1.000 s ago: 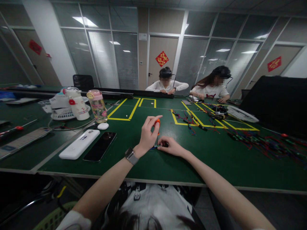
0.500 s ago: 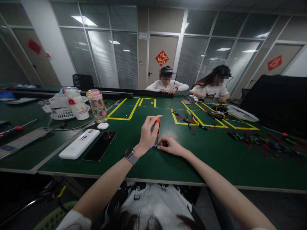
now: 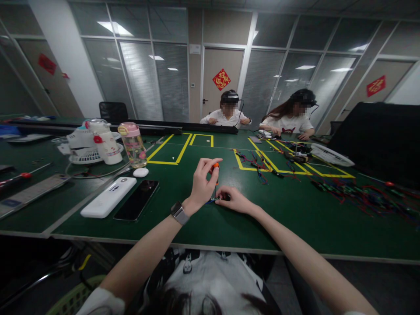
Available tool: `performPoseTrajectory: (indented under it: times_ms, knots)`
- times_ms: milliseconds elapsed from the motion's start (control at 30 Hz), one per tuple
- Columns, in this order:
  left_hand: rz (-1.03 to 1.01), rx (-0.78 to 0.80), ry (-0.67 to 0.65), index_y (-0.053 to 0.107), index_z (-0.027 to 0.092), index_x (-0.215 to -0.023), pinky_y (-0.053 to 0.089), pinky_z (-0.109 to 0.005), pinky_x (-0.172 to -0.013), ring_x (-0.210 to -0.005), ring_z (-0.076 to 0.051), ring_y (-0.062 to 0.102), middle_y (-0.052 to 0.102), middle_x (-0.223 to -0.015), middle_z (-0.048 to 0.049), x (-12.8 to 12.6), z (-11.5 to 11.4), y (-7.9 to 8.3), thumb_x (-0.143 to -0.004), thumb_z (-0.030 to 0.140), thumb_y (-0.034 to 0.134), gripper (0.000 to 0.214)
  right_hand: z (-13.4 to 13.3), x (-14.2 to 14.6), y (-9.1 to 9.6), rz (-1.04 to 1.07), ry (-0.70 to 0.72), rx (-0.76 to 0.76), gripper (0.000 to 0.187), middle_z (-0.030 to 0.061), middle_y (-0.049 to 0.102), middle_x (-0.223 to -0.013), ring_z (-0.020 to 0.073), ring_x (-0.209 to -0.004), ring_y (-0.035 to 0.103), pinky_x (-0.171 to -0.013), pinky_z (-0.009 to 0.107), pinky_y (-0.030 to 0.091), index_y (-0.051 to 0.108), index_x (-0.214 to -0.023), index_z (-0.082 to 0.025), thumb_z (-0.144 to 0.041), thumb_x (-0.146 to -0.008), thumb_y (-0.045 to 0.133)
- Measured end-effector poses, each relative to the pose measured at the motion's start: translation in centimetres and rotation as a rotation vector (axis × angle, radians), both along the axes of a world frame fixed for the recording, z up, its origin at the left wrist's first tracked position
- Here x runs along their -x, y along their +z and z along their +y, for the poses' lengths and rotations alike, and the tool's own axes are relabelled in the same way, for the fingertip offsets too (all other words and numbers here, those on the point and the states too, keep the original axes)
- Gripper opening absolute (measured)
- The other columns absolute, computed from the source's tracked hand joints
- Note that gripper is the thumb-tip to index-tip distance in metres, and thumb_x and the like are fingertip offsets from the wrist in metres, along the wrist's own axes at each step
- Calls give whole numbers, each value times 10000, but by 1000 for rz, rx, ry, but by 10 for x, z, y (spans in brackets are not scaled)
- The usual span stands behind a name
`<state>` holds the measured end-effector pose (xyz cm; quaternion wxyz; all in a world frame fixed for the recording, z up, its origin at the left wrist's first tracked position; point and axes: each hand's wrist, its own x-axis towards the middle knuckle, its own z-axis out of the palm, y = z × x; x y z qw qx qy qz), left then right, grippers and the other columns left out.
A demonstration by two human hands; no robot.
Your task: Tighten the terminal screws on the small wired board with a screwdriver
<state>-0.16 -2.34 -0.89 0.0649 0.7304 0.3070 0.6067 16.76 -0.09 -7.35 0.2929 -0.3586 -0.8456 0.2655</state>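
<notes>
My left hand (image 3: 201,181) is raised over the green table (image 3: 203,223), its fingers pinched round the orange handle of a small screwdriver (image 3: 215,167) that points down. My right hand (image 3: 234,199) rests on the table just right of it, fingers closed on a small dark part with coloured wires (image 3: 218,200). The screwdriver's tip is hidden behind my hands. A watch sits on my left wrist.
A white power bank (image 3: 110,197) and a black phone (image 3: 137,200) lie at the left, bottles (image 3: 133,144) and a fan behind them. Yellow tape boxes (image 3: 179,151) and piles of coloured wires (image 3: 357,194) lie ahead and right. Two people work at the far side.
My hands have hardly moved; the left fingers shifted slightly on the screwdriver handle. The person opposite drew their arms in.
</notes>
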Motion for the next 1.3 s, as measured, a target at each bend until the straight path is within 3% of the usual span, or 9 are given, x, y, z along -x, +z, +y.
performPoseTrajectory:
  times_ms: [433,1000,1300]
  knots:
    - [-16,-2,-10,607,216,-1166,488,-280,-794,-926,-161,574,591,-1049,-53,1,0,0,-952,177,453,266,1,0,-2,2,-6,-11,118,-19,544,-702,117,-621,469,-597,242,374,641,-857,-166,-237,-774,687]
    - [-3,-55,21,633,207,-1094,473,-264,-765,-829,-134,538,511,-949,-26,-1,1,1,-915,191,573,190,1,0,-2,3,-3,-1,125,-18,537,-705,119,-626,467,-596,241,367,634,-862,-156,-230,-775,685]
    - [-18,-15,-30,607,212,-1175,472,-271,-805,-928,-152,562,570,-1022,-45,0,1,0,-975,180,438,264,1,0,-2,2,-6,1,124,-19,530,-697,117,-622,460,-600,240,372,636,-855,-158,-231,-768,684]
